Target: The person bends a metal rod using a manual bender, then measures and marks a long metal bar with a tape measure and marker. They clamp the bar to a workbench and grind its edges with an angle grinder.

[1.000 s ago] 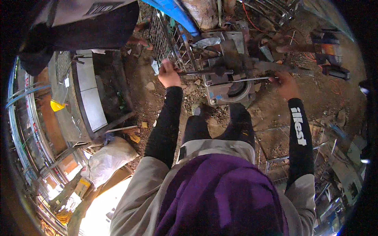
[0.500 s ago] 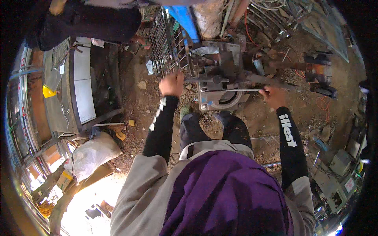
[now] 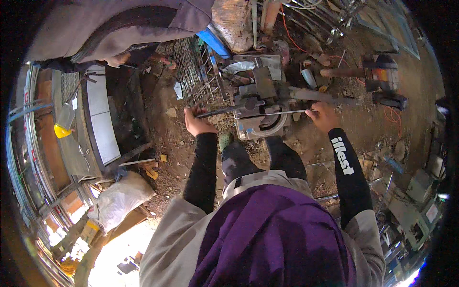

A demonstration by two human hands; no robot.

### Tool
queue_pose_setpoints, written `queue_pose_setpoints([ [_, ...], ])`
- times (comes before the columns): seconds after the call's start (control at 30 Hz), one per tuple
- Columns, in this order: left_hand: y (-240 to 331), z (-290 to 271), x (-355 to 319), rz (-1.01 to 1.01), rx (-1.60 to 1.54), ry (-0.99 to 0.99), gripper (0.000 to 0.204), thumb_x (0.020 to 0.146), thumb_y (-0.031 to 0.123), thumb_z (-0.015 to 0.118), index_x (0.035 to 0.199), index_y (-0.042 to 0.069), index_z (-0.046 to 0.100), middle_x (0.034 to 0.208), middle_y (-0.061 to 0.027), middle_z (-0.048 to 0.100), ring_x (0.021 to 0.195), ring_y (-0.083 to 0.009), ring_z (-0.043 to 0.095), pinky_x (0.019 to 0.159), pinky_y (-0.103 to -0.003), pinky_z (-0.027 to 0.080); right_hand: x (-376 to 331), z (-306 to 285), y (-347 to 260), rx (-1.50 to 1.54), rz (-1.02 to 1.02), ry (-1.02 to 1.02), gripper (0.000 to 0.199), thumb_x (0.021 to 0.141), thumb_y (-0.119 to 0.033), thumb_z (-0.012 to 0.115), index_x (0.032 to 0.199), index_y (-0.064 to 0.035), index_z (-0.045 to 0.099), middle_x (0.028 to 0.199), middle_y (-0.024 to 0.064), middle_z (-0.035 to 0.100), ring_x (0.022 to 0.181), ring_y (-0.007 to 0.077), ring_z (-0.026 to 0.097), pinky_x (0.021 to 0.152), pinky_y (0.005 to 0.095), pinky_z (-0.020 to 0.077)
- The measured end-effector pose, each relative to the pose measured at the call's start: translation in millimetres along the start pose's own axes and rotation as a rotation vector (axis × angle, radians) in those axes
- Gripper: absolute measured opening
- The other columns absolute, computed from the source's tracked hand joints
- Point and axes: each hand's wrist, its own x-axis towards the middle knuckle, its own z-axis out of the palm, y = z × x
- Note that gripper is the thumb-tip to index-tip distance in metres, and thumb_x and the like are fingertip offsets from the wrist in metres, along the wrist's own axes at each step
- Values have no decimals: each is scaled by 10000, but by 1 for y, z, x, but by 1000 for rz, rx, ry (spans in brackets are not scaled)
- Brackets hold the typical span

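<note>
In front of my legs sits a grey metal machine base [image 3: 245,130] with a curved slot and a clamp block [image 3: 248,104] on top. My left hand [image 3: 198,123] is closed around the outer end of a dark metal bar [image 3: 220,112], which slants toward the clamp block. Beyond the clamp, a thin light-coloured metal rod [image 3: 283,113] crosses above the curved slot. My right hand [image 3: 322,117] pinches the rod's right end. Whether the bar and the rod are one piece is hidden at the clamp.
A person in a grey-brown top [image 3: 158,19] bends in at the upper left. Beyond my left hand stands a metal grille [image 3: 198,71]. A dark motor-like tool [image 3: 380,74] lies at the right. A white sack [image 3: 122,201] and a wooden bench [image 3: 76,143] are at the left.
My left hand has moved nearer and slightly left, and the dark bar now slants. My right hand still pinches the rod. The other person has leaned farther into view.
</note>
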Motion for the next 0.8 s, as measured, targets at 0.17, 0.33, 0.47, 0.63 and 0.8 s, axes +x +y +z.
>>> queue_pose_setpoints([
  [0.17,-3,-55,-37,-277,-441,147,684,987,621,427,1334,33,462,1232,-157,569,1207,-330,530,1020,-471,421,-2,-3,5,-43,105,-174,382,879,-402,745,906,-25,688,883,156,680,900,378,642,778,474,499],
  [0.33,18,43,10,-202,-673,-75,781,1020,607,321,1548,36,257,1487,-212,437,1363,-372,467,1121,-473,385,-6,9,9,8,78,-76,375,884,-396,747,911,-27,685,891,155,669,891,378,635,786,475,503],
  [0.47,25,29,14,-260,-642,-54,789,1038,596,252,1594,49,131,1602,-216,285,1504,-371,259,1227,-555,240,-2,5,7,-55,54,-85,392,894,-415,731,923,-27,684,928,155,673,885,374,634,791,472,504],
  [0.63,11,-75,-1,-216,-608,63,773,1031,575,295,1596,68,151,1644,-175,235,1518,-363,230,1236,-539,217,1,-6,5,-139,109,-259,415,912,-441,700,940,-26,692,955,154,677,880,367,634,781,475,497],
  [0.8,6,51,23,-341,-613,-180,773,1004,601,262,1572,77,258,1619,-182,289,1477,-358,333,1171,-606,283,2,6,12,-75,63,-137,444,920,-470,682,928,-27,711,932,155,683,842,380,638,779,483,496],
])
